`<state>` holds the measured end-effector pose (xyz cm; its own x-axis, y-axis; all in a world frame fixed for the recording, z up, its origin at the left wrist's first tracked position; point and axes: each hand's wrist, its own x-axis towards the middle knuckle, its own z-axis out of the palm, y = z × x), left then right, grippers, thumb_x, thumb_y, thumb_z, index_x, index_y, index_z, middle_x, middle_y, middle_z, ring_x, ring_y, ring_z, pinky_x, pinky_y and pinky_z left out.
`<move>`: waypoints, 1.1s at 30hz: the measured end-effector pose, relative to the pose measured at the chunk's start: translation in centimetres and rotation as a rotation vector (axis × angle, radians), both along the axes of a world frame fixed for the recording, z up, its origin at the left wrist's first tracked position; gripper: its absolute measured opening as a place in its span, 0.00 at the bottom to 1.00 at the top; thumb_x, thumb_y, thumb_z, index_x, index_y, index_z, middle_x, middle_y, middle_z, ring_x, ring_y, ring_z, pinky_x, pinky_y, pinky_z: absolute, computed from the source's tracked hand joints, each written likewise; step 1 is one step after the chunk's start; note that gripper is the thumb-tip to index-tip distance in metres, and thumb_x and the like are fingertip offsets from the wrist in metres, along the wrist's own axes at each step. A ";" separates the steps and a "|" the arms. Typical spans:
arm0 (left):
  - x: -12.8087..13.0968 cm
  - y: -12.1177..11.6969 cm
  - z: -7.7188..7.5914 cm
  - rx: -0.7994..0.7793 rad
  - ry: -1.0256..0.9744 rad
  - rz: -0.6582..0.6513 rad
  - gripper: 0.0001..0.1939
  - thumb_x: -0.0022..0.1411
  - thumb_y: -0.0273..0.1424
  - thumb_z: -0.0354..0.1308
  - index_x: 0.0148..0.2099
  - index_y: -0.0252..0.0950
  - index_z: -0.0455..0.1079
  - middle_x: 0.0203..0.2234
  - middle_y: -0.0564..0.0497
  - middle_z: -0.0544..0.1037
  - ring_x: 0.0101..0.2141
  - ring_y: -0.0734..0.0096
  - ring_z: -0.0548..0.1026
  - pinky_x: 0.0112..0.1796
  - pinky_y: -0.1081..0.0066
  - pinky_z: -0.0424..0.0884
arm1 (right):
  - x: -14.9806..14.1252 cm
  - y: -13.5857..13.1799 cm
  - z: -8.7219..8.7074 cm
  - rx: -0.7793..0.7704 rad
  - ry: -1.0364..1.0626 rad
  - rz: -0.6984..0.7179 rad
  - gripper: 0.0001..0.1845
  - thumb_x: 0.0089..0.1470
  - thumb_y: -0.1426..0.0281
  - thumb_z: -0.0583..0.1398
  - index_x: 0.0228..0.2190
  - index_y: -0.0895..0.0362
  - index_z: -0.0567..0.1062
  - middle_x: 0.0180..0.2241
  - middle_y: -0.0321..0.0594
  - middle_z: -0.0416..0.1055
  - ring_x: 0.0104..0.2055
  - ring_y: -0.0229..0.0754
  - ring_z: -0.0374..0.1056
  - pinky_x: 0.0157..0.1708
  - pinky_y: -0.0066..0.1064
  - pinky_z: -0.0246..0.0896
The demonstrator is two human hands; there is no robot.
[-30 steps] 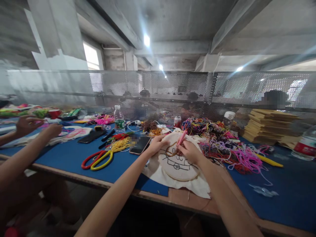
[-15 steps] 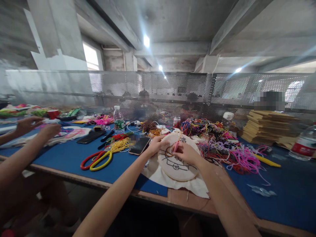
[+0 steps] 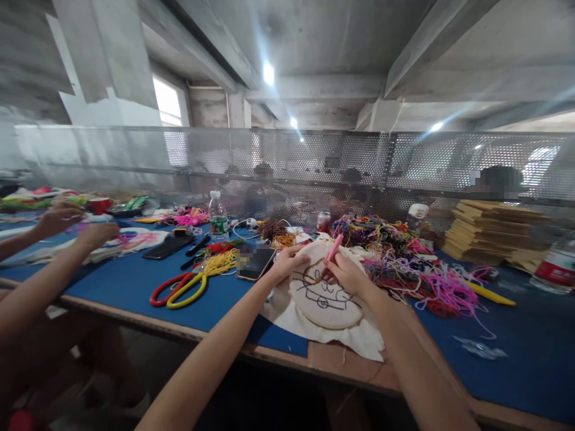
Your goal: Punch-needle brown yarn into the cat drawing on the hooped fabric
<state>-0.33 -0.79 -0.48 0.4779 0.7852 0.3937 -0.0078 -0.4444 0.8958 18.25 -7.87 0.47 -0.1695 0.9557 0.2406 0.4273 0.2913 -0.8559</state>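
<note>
My left hand is closed on the upper left rim of a round embroidery hoop, which is tilted at the table's edge. White cloth is stretched in it and spreads out below, with a cat-like figure drawn in black lines. Brown yarn loops over the drawing. Between the fingers of my right hand is a pink punch needle, its handle leaning up and right above the cloth. Its tip is hidden by my fingers.
Red-and-yellow-handled scissors and a phone lie to the left. Tangled yarn heaps to the right, near a stack of brown envelopes and a bottle. At far left are a co-worker's hands. A perforated metal screen stands behind.
My right hand dipped toward the cloth with the punch needle half a second ago, and has since risen back up and right. My left hand keeps its place on the hoop.
</note>
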 end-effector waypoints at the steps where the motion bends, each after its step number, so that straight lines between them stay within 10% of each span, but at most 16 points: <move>1: 0.0 0.1 0.0 0.003 -0.001 0.001 0.21 0.48 0.32 0.60 0.45 0.32 0.73 0.34 0.49 0.77 0.36 0.67 0.72 0.39 0.72 0.66 | 0.0 0.0 0.1 -0.002 -0.003 -0.002 0.06 0.56 0.65 0.51 0.30 0.54 0.60 0.25 0.38 0.70 0.25 0.40 0.70 0.25 0.33 0.68; 15: -0.2 -0.1 0.3 0.085 0.071 0.041 0.20 0.49 0.33 0.58 0.45 0.31 0.73 0.37 0.49 0.77 0.38 0.65 0.71 0.42 0.69 0.65 | 0.0 -0.3 0.1 0.240 -0.242 0.094 0.07 0.49 0.67 0.58 0.29 0.57 0.71 0.29 0.39 0.73 0.32 0.41 0.68 0.34 0.33 0.63; 33: -0.2 -0.2 0.5 0.102 0.094 0.057 0.20 0.49 0.33 0.57 0.45 0.31 0.73 0.37 0.49 0.76 0.37 0.67 0.70 0.40 0.71 0.65 | 0.2 0.0 -0.1 0.025 0.000 -0.001 0.11 0.55 0.60 0.52 0.34 0.54 0.63 0.28 0.42 0.71 0.27 0.42 0.71 0.25 0.34 0.69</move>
<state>-0.48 -0.99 -0.03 0.4718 0.7706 0.4284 0.1017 -0.5302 0.8417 18.43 -7.84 0.37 -0.1691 0.9494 0.2645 0.4276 0.3125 -0.8482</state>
